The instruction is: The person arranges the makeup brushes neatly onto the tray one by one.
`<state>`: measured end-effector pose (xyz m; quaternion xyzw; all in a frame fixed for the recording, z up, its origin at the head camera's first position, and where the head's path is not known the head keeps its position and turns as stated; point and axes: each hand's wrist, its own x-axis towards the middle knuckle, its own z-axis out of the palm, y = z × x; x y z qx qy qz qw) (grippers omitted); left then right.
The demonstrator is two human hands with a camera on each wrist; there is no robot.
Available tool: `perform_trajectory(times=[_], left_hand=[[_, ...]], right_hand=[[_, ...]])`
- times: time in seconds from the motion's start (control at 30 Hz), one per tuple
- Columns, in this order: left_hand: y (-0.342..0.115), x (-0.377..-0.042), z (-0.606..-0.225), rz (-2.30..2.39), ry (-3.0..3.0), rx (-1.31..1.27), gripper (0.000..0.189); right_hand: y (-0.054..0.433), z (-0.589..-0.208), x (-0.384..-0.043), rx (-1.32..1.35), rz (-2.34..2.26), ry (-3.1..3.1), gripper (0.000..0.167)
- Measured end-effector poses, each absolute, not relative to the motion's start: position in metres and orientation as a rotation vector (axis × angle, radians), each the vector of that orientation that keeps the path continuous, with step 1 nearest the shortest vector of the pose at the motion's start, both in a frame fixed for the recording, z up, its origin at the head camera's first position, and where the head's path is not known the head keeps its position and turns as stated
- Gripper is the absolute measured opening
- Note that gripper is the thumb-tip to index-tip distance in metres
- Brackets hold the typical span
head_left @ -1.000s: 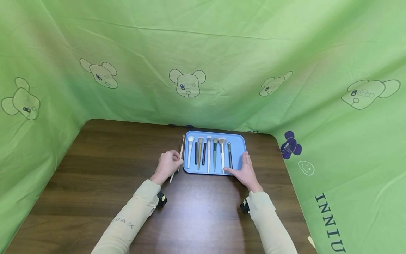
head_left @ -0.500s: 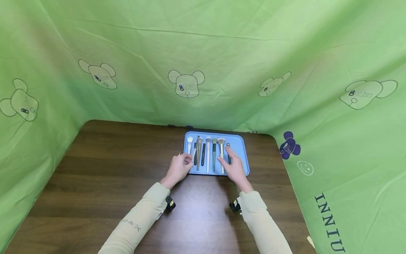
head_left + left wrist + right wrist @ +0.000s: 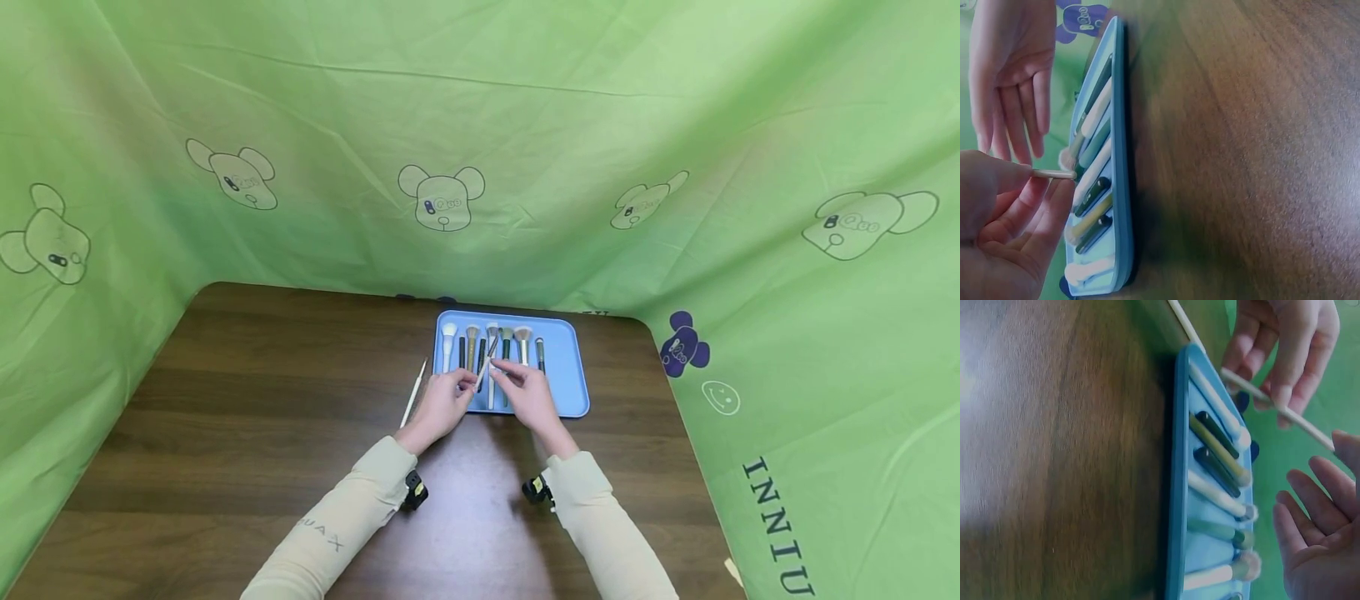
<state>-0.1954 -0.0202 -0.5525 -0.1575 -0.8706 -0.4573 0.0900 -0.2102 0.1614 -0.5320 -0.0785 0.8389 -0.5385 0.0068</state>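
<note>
My left hand [image 3: 444, 407] pinches a slim, pale-handled makeup brush [image 3: 1307, 425] between thumb and fingertips, holding it slantwise over the blue tray [image 3: 566, 367]. The right hand [image 3: 534, 402] is close by on the other side of this brush; in the right wrist view its thumb is right at the handle, while the other fingers [image 3: 1300, 515] are spread loosely. Beneath both hands, several makeup brushes lie side by side in the tray, among them a white one [image 3: 448, 342], a green-handled one [image 3: 1213, 530] and a fluffy wide one [image 3: 523, 335]. The hands hide some of their handles.
Another thin white brush [image 3: 413, 396] lies on the brown wooden table [image 3: 262, 400], left of the tray. A green printed cloth [image 3: 525, 100] hangs behind the table and along its sides.
The left hand has carried the slim brush from the tray's left side to above its middle. My right hand has moved left from the tray's right edge to meet it.
</note>
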Motion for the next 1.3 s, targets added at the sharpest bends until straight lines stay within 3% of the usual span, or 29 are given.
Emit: perform_trajectory(times=[0.43, 0.73, 0.87, 1.2, 1.3], left_hand=[[-0.014, -0.193, -0.559, -1.369, -2.558, -0.522, 0.012], [-0.013, -0.193, -0.559, -1.433, -2.590, -0.512, 0.014], [-0.019, -0.194, -0.560, -1.350, -2.626, -0.490, 0.033], [-0.039, -0.200, -0.573, -1.341, -2.690, -0.393, 0.108], [-0.044, -0.202, -0.579, -1.342, -2.721, -0.361, 0.122]], right_hand=[[0.152, -0.537, -0.211, -0.100, -1.827, 2.645, 0.016], [0.153, -0.536, -0.213, -0.050, -1.894, 2.662, 0.013], [0.158, -0.534, -0.216, -0.020, -1.990, 2.629, 0.013], [0.174, -0.537, -0.216, 0.098, -1.943, 2.656, 0.013], [0.177, -0.538, -0.215, 0.120, -1.924, 2.655, 0.015]])
